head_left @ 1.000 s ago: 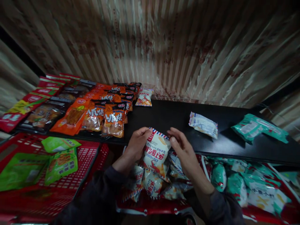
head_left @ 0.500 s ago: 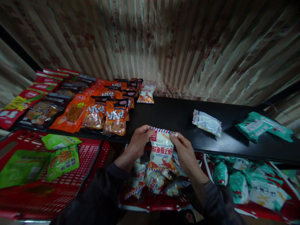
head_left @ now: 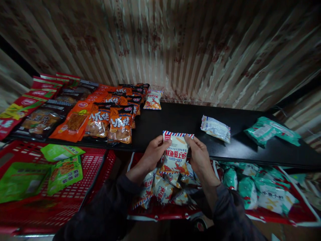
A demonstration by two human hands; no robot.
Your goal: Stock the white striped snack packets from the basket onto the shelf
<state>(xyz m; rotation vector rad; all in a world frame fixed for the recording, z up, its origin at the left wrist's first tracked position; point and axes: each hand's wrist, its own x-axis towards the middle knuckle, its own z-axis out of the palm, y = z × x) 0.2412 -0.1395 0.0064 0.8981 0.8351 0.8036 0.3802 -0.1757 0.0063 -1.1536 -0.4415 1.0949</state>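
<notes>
A white snack bag (head_left: pixel 175 154) with red lettering and a striped top edge is held upright between both hands, above a red basket of similar bags (head_left: pixel 162 190). My left hand (head_left: pixel 154 152) pinches its upper left side. On the upper right corner, my right hand (head_left: pixel 199 154) has its fingers closed. One matching bag (head_left: pixel 153 100) lies at the back of the black shelf (head_left: pixel 173 117), beside the orange bags. Another white bag (head_left: pixel 216 129), showing a paler side, lies on the shelf to the right of my hands.
Orange bags (head_left: pixel 120 124), dark bags (head_left: pixel 45 118) and red bags (head_left: pixel 22 102) fill the shelf's left. Teal bags (head_left: pixel 272 131) lie at its right. Below are a red basket (head_left: pixel 65 209) with green bags and another with teal-and-white bags (head_left: pixel 269 197). A striped curtain (head_left: pixel 160 43) hangs behind.
Both hands and the held bag have shifted slightly up and right in the view. The shelf and its goods appear slightly further left, as the view has moved.
</notes>
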